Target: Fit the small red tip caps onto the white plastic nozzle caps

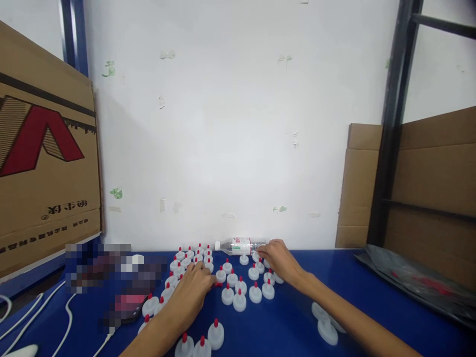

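Note:
My left hand [200, 278] is low over the table, fingers curled down and together. Beside its thumb lie small red tips [218, 284]; whether any is in the fingers is hidden. My right hand [279, 256] reaches to the back of the group, thumb and fingers pinched at the top of a white round cap [256, 256]; what they hold is too small to make out. Squat white caps with red tips stand around both hands, such as one white cap [240, 300] between them. Another white cap [244, 259] shows no red tip.
A clear bottle [241, 246] lies on its side against the wall. White caps without red tips [327, 331] lie under my right forearm. A phone [130, 302] and white cables [69, 317] are at left. Cardboard boxes [48, 148] and a dark plastic bag [420, 277] flank the blue table [286, 327].

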A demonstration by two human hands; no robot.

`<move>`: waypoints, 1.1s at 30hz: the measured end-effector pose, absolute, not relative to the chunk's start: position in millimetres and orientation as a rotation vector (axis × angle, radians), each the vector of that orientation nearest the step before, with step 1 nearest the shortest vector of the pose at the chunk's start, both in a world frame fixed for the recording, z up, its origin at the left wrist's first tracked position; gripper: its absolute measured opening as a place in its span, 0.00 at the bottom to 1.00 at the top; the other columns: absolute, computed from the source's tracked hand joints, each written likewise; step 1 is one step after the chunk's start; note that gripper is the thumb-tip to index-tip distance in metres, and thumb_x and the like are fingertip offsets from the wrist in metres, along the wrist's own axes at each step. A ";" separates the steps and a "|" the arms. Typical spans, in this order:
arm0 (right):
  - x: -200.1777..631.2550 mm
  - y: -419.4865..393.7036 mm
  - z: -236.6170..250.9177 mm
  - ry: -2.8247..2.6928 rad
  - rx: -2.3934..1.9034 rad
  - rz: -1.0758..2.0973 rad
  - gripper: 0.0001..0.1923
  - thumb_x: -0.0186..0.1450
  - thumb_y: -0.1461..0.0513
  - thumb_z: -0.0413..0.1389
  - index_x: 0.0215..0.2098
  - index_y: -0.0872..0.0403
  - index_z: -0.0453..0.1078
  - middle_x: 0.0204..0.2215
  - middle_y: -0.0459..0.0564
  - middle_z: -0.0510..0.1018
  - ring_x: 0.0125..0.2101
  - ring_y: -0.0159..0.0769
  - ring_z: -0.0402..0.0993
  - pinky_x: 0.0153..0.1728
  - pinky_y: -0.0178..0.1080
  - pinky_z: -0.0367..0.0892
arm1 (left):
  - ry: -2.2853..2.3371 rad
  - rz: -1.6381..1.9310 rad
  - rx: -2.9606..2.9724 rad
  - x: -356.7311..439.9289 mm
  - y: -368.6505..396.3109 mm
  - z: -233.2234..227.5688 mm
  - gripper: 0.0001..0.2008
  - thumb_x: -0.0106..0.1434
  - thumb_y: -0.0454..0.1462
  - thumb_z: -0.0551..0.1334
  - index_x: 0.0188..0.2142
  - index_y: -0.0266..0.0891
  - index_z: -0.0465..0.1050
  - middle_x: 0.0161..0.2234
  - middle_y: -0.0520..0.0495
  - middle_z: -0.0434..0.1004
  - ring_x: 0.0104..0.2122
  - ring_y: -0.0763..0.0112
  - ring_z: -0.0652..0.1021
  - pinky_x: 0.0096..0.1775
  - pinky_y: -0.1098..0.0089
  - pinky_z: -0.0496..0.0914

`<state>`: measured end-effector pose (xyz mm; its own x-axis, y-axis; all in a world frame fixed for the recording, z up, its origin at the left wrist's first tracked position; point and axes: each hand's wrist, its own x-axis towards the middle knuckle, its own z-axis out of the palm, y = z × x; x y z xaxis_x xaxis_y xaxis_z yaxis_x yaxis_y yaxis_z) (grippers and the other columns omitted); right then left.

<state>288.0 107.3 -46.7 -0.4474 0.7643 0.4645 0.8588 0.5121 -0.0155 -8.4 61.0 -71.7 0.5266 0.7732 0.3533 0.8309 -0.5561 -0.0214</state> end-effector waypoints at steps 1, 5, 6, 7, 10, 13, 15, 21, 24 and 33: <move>288.0 107.8 -47.4 -2.346 -1.334 -0.322 0.19 0.74 0.67 0.45 0.35 0.53 0.77 0.30 0.50 0.82 0.36 0.40 0.77 0.51 0.44 0.59 | -1.376 -0.448 -2.571 -8.3 60.9 -71.4 0.15 0.66 0.25 0.55 0.35 0.41 0.79 0.37 0.42 0.79 0.43 0.54 0.74 0.47 0.57 0.64; 288.8 109.0 -50.2 -2.364 -1.335 -0.343 0.18 0.73 0.67 0.47 0.33 0.53 0.77 0.30 0.50 0.82 0.36 0.41 0.77 0.50 0.44 0.59 | -1.383 -0.413 -2.555 -7.3 59.7 -70.5 0.13 0.67 0.28 0.56 0.36 0.43 0.79 0.37 0.43 0.79 0.43 0.55 0.74 0.48 0.58 0.64; 289.2 108.9 -50.4 -2.367 -1.337 -0.342 0.18 0.73 0.67 0.48 0.32 0.53 0.77 0.29 0.51 0.82 0.37 0.42 0.77 0.49 0.44 0.60 | -1.382 -0.409 -2.553 -7.2 59.6 -70.7 0.13 0.67 0.29 0.56 0.36 0.43 0.79 0.37 0.44 0.79 0.43 0.55 0.74 0.48 0.58 0.63; 289.5 108.5 -50.4 -2.368 -1.339 -0.339 0.17 0.73 0.67 0.48 0.33 0.53 0.77 0.30 0.51 0.82 0.37 0.43 0.77 0.49 0.44 0.60 | -1.381 -0.406 -2.551 -7.3 59.6 -71.2 0.13 0.67 0.29 0.56 0.36 0.43 0.79 0.37 0.44 0.79 0.43 0.55 0.73 0.48 0.58 0.63; 289.6 104.9 -48.1 -2.349 -1.335 -0.330 0.15 0.74 0.66 0.47 0.46 0.53 0.77 0.37 0.54 0.83 0.42 0.45 0.76 0.50 0.45 0.60 | -1.383 -0.405 -2.547 -8.1 60.7 -74.3 0.14 0.67 0.28 0.56 0.36 0.43 0.79 0.38 0.43 0.79 0.43 0.55 0.73 0.48 0.57 0.63; 286.5 99.0 -44.3 -2.337 -1.305 -0.304 0.17 0.76 0.64 0.44 0.53 0.53 0.73 0.43 0.54 0.81 0.46 0.44 0.74 0.52 0.46 0.59 | -1.396 -0.415 -2.539 -8.6 63.0 -78.3 0.13 0.69 0.29 0.55 0.36 0.42 0.79 0.38 0.43 0.78 0.44 0.55 0.72 0.48 0.58 0.63; 281.3 95.6 -42.7 -2.359 -1.276 -0.274 0.18 0.78 0.60 0.43 0.50 0.52 0.74 0.43 0.52 0.81 0.46 0.42 0.73 0.52 0.44 0.59 | -1.412 -0.409 -2.534 -8.1 64.2 -79.7 0.12 0.69 0.30 0.56 0.36 0.41 0.78 0.38 0.42 0.78 0.44 0.55 0.72 0.47 0.59 0.64; 252.9 98.9 -41.2 -2.491 -1.231 -0.230 0.22 0.78 0.54 0.41 0.49 0.48 0.76 0.42 0.51 0.82 0.45 0.44 0.75 0.49 0.44 0.62 | -1.438 -0.323 -2.502 -4.3 58.2 -68.9 0.08 0.69 0.30 0.60 0.36 0.39 0.78 0.38 0.43 0.80 0.44 0.55 0.75 0.47 0.58 0.66; 237.2 103.6 -38.7 -2.533 -1.253 -0.238 0.26 0.77 0.52 0.40 0.44 0.51 0.78 0.38 0.55 0.83 0.42 0.48 0.77 0.47 0.46 0.63 | -1.433 -0.315 -2.459 -1.6 51.1 -55.4 0.07 0.70 0.30 0.60 0.39 0.38 0.78 0.39 0.40 0.80 0.45 0.52 0.76 0.48 0.55 0.67; 241.3 66.6 -21.3 -2.444 -1.251 -0.169 0.26 0.68 0.43 0.56 0.54 0.51 0.73 0.48 0.55 0.78 0.47 0.49 0.76 0.49 0.44 0.66 | -1.284 -0.635 -2.427 -0.7 46.9 -42.3 0.04 0.68 0.30 0.63 0.42 0.39 0.75 0.42 0.45 0.78 0.45 0.55 0.74 0.45 0.58 0.70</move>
